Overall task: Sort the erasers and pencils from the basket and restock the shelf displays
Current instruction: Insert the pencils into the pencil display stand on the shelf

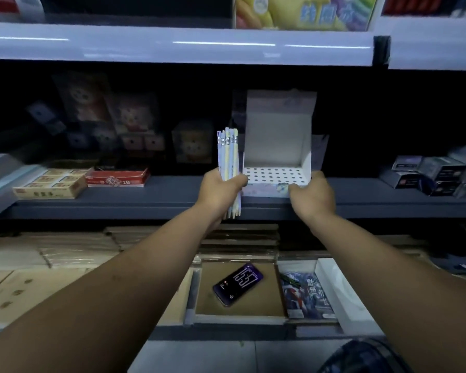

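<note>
On the dark grey shelf (pixel 172 196), under a white shelf edge (pixel 172 44), goods stand in dim light. Bear-printed cartons (pixel 135 122) line the back at left, and a pile of dark boxes (pixel 431 173) sits at far right. A tan eraser box (pixel 51 183) lies at the left front, with a red box marked 2B (pixel 117 177) just beside it. Below the shelf lie stacks of brown notebooks (pixel 65 254), and a phone (pixel 237 284) rests screen up on a brown cover in a white tray (pixel 240 317).

The right hand (pixel 314 195) grips the front right corner of a white display box (pixel 277 146), thumb on its front lip. The left hand (pixel 221 189) is closed round a bundle of pale pencils (pixel 228 152), held upright just left of the box with the eraser ends up and the tips hanging below the fist. Its knuckles are near the box's left front corner; whether they touch it I cannot tell.

The display box stands at the shelf's front edge, its lid flap upright behind. Inside shows a white insert (pixel 273 175) dotted with rows of round holes.
</note>
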Motion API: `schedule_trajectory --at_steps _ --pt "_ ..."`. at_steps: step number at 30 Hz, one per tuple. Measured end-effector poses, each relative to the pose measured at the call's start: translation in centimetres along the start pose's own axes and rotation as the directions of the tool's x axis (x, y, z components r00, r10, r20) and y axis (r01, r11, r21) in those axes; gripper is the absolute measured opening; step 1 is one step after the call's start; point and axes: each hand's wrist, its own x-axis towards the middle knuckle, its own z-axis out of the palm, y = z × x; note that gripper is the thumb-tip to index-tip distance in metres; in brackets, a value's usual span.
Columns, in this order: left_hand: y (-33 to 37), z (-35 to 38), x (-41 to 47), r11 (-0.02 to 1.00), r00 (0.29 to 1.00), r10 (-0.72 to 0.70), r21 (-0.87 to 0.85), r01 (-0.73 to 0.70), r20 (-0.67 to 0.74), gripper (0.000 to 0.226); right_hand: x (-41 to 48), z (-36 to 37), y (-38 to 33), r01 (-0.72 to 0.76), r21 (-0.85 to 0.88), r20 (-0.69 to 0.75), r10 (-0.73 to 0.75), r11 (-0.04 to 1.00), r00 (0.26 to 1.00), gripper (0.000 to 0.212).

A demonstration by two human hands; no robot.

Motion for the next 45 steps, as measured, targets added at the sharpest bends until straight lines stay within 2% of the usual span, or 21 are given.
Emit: schedule_trajectory --at_steps 4,8,12,14,16,20,22,24,26,28,30,33,35,38,41,45 --pt "-0.8 -2.2 0.7 0.998 0.991 0.039 0.055 -0.032 -0.124 0.013 -0.5 1.7 -1.0 0.071 -0.035 0.009 -0.071 0.997 0.997 0.040" --pt "0.8 -5.2 -0.1 0.990 0.971 0.081 0.129 -0.052 -0.226 0.017 -0.4 2.5 -3.8 0.190 -0.121 0.119 -0.175 0.974 0.977 0.031" --pt "2.3 -6.4 0.0 0.929 0.971 0.153 0.361 -0.079 -0.183 0.012 -1.0 1.9 -6.4 0.204 -0.148 0.219 -0.169 0.968 0.961 0.027" --pt "3.0 -7.0 -0.2 0.916 0.969 0.171 0.392 -0.090 -0.176 0.013 -1.4 2.3 -7.7 0.200 -0.127 0.250 -0.164 0.971 0.954 0.016" --pt "3.2 -7.5 -0.5 0.911 0.968 0.180 0.402 -0.095 -0.177 0.015 -1.5 3.0 -8.1 0.183 -0.109 0.259 -0.150 0.977 0.954 0.018" --pt "2.4 -7.8 -1.2 0.929 0.960 0.202 0.348 -0.124 -0.195 0.010 -1.8 4.0 -8.2 0.125 -0.131 0.183 -0.100 0.983 0.978 0.022" --pt "2.1 -8.3 -1.2 0.939 0.953 0.204 0.321 -0.125 -0.225 0.012 -1.9 4.6 -8.2 0.108 -0.177 0.079 -0.095 0.978 0.992 0.047" --pt "1.9 -8.4 -1.0 0.977 0.963 0.154 0.180 -0.115 -0.219 0.009 -1.9 5.1 -8.5 0.236 -0.180 -0.046 -0.248 0.955 0.968 0.046" --pt "1.7 -8.1 -0.9 0.994 0.980 0.105 0.036 -0.100 -0.172 0.010 -1.9 6.0 -9.0 0.396 -0.036 -0.086 -0.398 0.918 0.914 0.031" --pt "1.2 -7.9 -0.7 0.995 0.986 0.083 -0.049 -0.091 -0.141 0.015 -2.2 7.3 -9.8 0.449 0.205 -0.030 -0.453 0.870 0.891 0.016" --pt "0.9 -7.6 -0.4 0.993 0.990 0.073 -0.088 -0.084 -0.120 0.017 -2.6 8.3 -10.8 0.412 0.385 0.065 -0.469 0.826 0.881 0.010" --pt "0.8 -7.5 0.0 0.989 0.995 0.056 -0.133 -0.066 -0.082 0.009 -3.5 9.2 -11.3 0.268 0.544 0.239 -0.453 0.795 0.859 0.025" --pt "0.9 -7.6 0.1 0.981 0.998 0.039 -0.187 -0.048 -0.052 0.008 -4.0 9.5 -11.2 0.173 0.620 0.309 -0.441 0.765 0.842 0.027" --pt "0.7 -8.4 0.2 0.972 1.000 0.024 -0.233 -0.026 -0.009 0.013 -3.9 9.6 -11.1 0.064 0.664 0.386 -0.415 0.745 0.824 0.023" --pt "0.4 -9.5 0.5 0.978 0.999 0.044 -0.205 -0.049 -0.029 0.013 -3.8 9.6 -11.2 0.002 0.699 0.439 -0.432 0.715 0.788 0.012" --pt "0.6 -10.2 0.6 0.981 0.999 0.040 -0.189 -0.039 0.002 0.012 -3.8 9.8 -11.7 -0.059 0.713 0.464 -0.407 0.699 0.786 0.009"
